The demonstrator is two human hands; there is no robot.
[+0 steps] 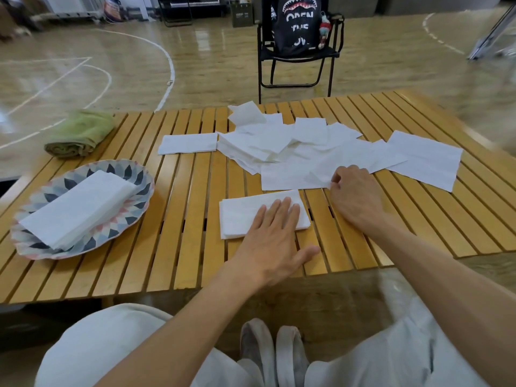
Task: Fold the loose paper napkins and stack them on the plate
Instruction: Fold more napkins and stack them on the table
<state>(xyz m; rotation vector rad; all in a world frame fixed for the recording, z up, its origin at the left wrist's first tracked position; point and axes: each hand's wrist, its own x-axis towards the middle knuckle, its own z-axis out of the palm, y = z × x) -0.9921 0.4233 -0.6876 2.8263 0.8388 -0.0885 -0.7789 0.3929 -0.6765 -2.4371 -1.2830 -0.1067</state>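
Knees and slippers sit nearest me, under the near edge of the slatted wooden table [173,219]. My left hand [275,241] lies flat with fingers straight on a folded napkin [243,216], I judge to press the crease down and keep it from springing open. My right hand [354,196], just right of it, has its fingers curled and pinches the near edge of a loose napkin [293,174], likely drawing the next sheet toward me for folding.

To the left, the patterned plate [139,174] holds a stack of folded napkins [75,210], so part of the job looks done. Farther off, the pile of loose napkins [279,141] spreads across the middle and right of the table, within easy reach, with another folded one [188,143] at its left. A rolled green towel [81,134] rests at the far left corner.

Beyond the table a black folding chair [296,57] carries a dark printed bag [298,20], on a glossy wooden sports floor [125,68] with white court lines.
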